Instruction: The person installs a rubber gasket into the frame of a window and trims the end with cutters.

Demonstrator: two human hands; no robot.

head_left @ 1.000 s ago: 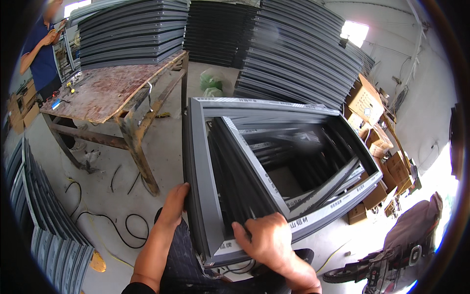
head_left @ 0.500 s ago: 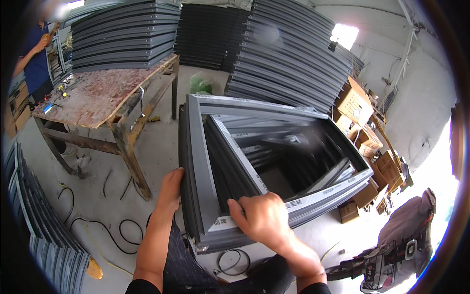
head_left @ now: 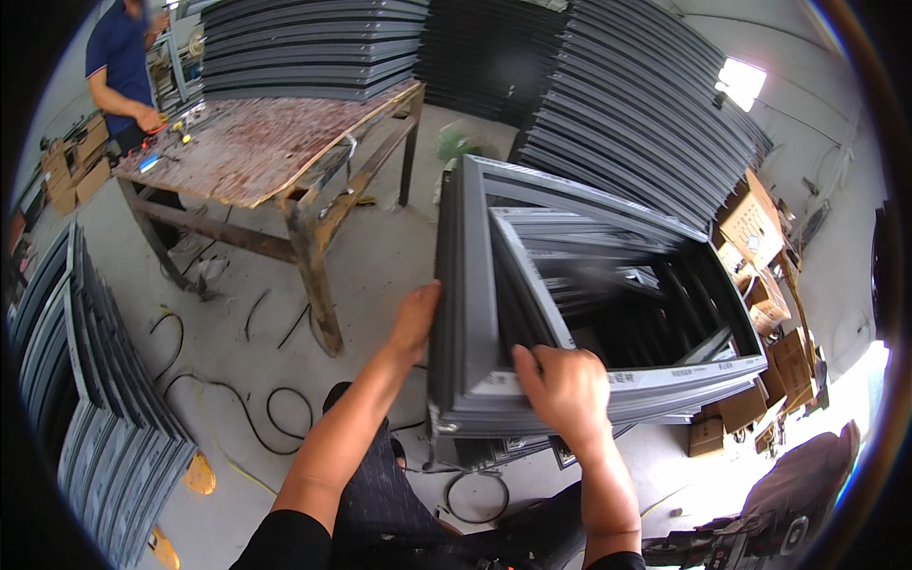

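Observation:
A dark grey rectangular window frame point(head_left: 483, 275) lies on top of a stack of similar frames in front of me, with pale printed film along its edges. My right hand point(head_left: 570, 385) is closed over its near bar, thumb toward the opening. At the stack's left side, my left hand point(head_left: 416, 318) grips the edge; its fingertips are partly hidden. Through the opening, another frame bar point(head_left: 534, 275) with pale film lies slanted among dark bars. How many frames move with my hands, I cannot tell.
A worn wooden table point(head_left: 256, 142) at left bears stacked grey frames point(head_left: 309, 47). Tall frame stacks point(head_left: 636, 114) stand behind. More frames point(head_left: 123, 408) lean at lower left, near black cable point(head_left: 237, 394). Cardboard boxes point(head_left: 750, 228) line the right. A co-worker point(head_left: 123, 71) stands beyond the table.
The whole view has shifted, so the frame stack and my hands sit farther right in it. Both hands keep their hold. The co-worker's hand has come down to the table.

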